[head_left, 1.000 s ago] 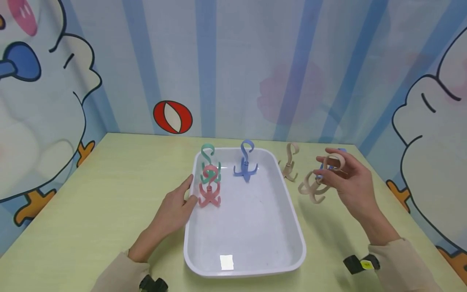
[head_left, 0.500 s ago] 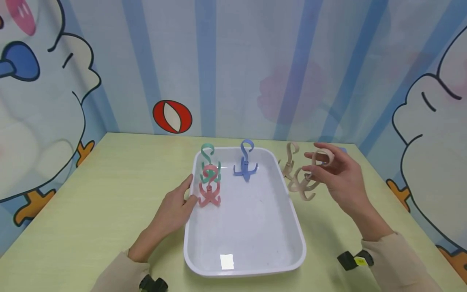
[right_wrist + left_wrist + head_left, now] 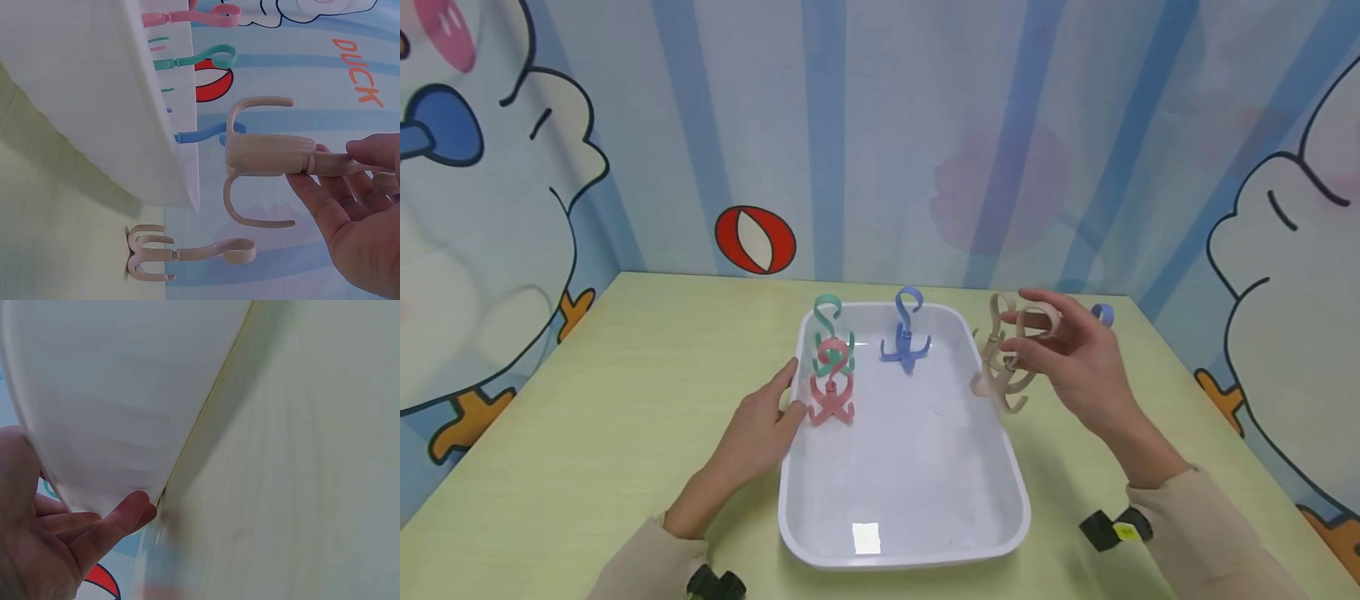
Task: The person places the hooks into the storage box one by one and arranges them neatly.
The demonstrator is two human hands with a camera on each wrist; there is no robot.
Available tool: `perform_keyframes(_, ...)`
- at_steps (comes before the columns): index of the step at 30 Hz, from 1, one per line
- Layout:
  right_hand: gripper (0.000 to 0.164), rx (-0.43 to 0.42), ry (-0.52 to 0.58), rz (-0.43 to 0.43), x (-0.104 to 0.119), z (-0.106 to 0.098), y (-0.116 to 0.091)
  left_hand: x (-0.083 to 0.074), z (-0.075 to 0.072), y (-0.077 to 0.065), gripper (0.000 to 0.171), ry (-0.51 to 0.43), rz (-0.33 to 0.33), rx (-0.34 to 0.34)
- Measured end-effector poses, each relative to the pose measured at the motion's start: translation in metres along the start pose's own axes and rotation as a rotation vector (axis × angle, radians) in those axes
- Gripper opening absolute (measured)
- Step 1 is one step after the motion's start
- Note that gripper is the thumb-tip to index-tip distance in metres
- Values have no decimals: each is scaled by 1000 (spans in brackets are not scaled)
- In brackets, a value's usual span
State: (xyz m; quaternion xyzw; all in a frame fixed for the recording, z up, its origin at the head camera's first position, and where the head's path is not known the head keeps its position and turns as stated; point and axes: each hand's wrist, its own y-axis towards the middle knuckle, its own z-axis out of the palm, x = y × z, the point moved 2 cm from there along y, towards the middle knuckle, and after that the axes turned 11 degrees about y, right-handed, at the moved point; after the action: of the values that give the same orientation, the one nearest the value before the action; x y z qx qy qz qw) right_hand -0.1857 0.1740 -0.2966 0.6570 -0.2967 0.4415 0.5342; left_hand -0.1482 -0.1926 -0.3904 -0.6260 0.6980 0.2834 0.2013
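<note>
My left hand [image 3: 760, 429] grips the left rim of a white tray [image 3: 910, 475], its fingers along the outer wall in the left wrist view. With thumb and fingers, my right hand [image 3: 1090, 367] pinches the stem of a beige claw hook [image 3: 269, 153], raised above the tray's right edge with its prongs lowest in the head view. Another beige claw hook [image 3: 150, 255] stands on the table beside the tray, partly covered in the head view. Inside the tray stand a green hook [image 3: 827, 308], a pink hook [image 3: 831, 402] in front of it, and a blue hook [image 3: 906, 346].
A second blue hook [image 3: 1102, 313] shows just its curled top behind my right hand. The tray rests on a pale yellow-green table [image 3: 587, 433]. A printed cartoon backdrop [image 3: 880, 150] closes off the back and sides.
My right hand has moved left with the beige hook, bringing it over the tray's right rim and uncovering the blue hook's top behind. The left hand and tray stay still.
</note>
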Motion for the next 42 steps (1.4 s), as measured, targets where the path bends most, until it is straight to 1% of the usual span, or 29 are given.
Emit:
perform_keyframes(6,52,25,37,9,0,9,5,0,1,0,68,-1,3,-1)
perform_keyframes(10,52,28,49,35,-2,16,7,1,1,1,68,-2,1,3)
perform_keyframes(15,53,32,4,64,-5,24,11,1,-1,1,68,-11,-17,21)
perform_keyframes(20,53,34,-11,87,-9,33,15,0,-4,0,67,-29,-22,33)
perform_keyframes(24,54,38,-12,111,-12,40,18,-1,-5,0,66,-22,-22,37)
perform_keyframes(32,53,34,-61,135,-10,52,26,-1,-5,0,66,-19,-18,32)
perform_keyframes(42,52,31,-73,154,-15,65,34,0,-4,1,66,-22,-14,30)
